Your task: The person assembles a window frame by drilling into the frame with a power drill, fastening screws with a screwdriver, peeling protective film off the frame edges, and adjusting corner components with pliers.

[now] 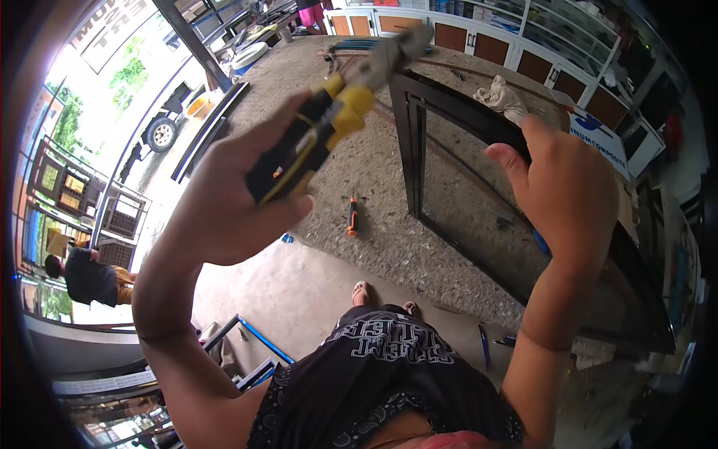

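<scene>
The yellow-and-black-handled metal pliers (350,108) are raised above the mottled grey-brown table (321,213) in the left hand (224,187), its grip wrapped around the handles, the metal head pointing up and away. They should feel compact but dense, rigid throughout, with the weight towards the head; the handle covers look grippy rather than slick, so low on the handles — where the hand has them — seems the sound hold.

The large black rectangular frame (407,142) seems to stand on edge at the table, under the right hand (572,194). Thumb and fingers are spread about its top rail, but I cannot tell whether that grip bears on it. It looks stiff yet awkward for its length, smooth enough to slip, best held by a rail with a hand at each end; if its opening is glazed, which is unclear, that part would be fragile.

In looks, the pliers show yellow panels over black and a blurred grey head; the frame is dark, slim and square-cornered — the table's mottling shows through its opening.
</scene>
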### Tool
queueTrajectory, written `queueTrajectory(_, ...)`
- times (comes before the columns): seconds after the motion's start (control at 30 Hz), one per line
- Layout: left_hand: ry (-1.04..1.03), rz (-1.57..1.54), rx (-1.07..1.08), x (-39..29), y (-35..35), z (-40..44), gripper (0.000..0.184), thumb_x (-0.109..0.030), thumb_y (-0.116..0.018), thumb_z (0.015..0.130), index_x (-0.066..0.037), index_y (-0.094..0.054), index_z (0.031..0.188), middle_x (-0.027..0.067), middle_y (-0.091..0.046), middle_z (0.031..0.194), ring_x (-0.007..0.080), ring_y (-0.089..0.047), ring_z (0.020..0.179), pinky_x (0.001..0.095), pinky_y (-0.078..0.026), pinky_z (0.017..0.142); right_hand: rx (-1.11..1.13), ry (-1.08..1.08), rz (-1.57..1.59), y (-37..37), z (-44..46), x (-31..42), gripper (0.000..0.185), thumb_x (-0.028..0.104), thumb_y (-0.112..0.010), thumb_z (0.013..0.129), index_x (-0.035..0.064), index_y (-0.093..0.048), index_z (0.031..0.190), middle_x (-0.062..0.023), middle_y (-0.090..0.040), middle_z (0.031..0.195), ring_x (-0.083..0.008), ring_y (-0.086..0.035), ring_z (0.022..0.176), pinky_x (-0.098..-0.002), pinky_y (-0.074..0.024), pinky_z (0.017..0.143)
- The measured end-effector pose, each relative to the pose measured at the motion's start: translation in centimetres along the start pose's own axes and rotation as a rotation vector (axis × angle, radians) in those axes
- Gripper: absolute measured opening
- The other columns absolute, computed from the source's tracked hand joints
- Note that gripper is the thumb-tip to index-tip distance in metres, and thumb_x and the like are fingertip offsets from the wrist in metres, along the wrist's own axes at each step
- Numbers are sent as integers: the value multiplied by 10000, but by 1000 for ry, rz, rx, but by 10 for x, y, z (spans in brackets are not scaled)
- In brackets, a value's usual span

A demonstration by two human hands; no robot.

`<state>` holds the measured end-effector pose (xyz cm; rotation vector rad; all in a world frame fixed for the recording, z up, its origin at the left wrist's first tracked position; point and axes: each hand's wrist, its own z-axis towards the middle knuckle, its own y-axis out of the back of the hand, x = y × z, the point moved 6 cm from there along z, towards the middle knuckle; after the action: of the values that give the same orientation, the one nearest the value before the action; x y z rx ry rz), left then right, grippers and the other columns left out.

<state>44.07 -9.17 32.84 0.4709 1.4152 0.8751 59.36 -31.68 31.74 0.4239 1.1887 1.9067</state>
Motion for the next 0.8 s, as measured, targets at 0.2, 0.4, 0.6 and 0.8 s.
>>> queueTrajectory(0.2, -21, 73, -59, 6, 2, -3, 871, -103, -709, 681, -100, -395, 1493, 105, -664, 1028, 158, -629, 863, 289, -489, 838, -5, 0, -12, 3, 1, 2, 395, 474, -647, 862, 86, -615, 797, -120, -667, 690, -324, -685, 676, -424, -523, 559)
queueTrajectory(0.4, -58, 256, 79, 6, -3, 0, 869, -124, -718, 696, -79, -380, 1495, 126, -635, 912, 245, -639, 783, 323, -500, 766, 12, -1, -12, 3, 2, 3, 391, 472, -644, 863, 87, -617, 798, -128, -665, 689, -325, -687, 683, -425, -524, 565)
queueTrajectory(0.6, -177, 159, -69, -1, 0, 0, 898, -123, -712, 684, -73, -352, 1506, 149, -630, 935, 250, -628, 832, 329, -492, 804, 22, -15, -16, 3, 3, 1, 394, 474, -646, 861, 87, -614, 793, -128, -667, 693, -329, -687, 681, -426, -524, 564)
queueTrajectory(0.8, -112, 213, 8, 10, -5, -1, 905, -114, -710, 689, -81, -341, 1514, 116, -620, 961, 195, -616, 836, 316, -486, 815, 18, 0, -22, 2, 3, 0, 392, 474, -647, 861, 89, -611, 800, -122, -671, 696, -325, -687, 671, -427, -520, 548)
